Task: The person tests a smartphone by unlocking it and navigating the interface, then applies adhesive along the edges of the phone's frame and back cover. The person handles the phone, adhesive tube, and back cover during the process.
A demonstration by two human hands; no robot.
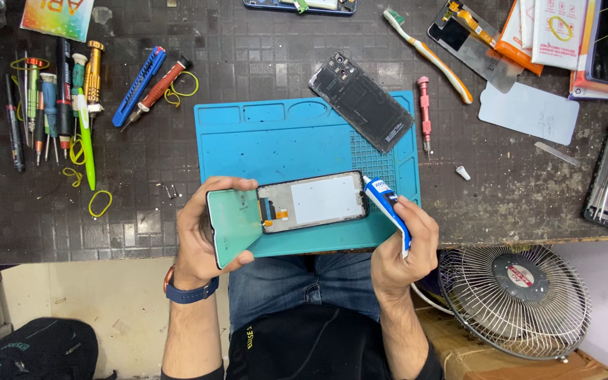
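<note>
head view: the left hand (202, 229) grips a phone display assembly (286, 211) by its left end, fingers curled over the top edge and thumb under the lower corner. a pale green protective film (233, 224) is peeled up from that end and folds toward the palm, while the dark frame with its white inner panel and small orange flex connector faces up. the assembly is held just above the near edge of a blue silicone work mat (283, 141), over the person's lap. the right hand (402, 243) is closed around a small blue and white glue tube (387, 207), its nozzle end touching the right end of the display assembly. a watch with a dark blue strap sits on the left wrist.

on the mat's far right corner lies a black phone back cover (362, 102), tilted. just beside the mat to the right stands a red screwdriver (424, 112); further up lies a toothbrush (427, 55). to the left on the dark tiled bench (142, 211) is a row of screwdrivers and tools (54, 105), with yellow rubber bands near them. a wire fan guard (515, 299) sits below the bench at right.
</note>
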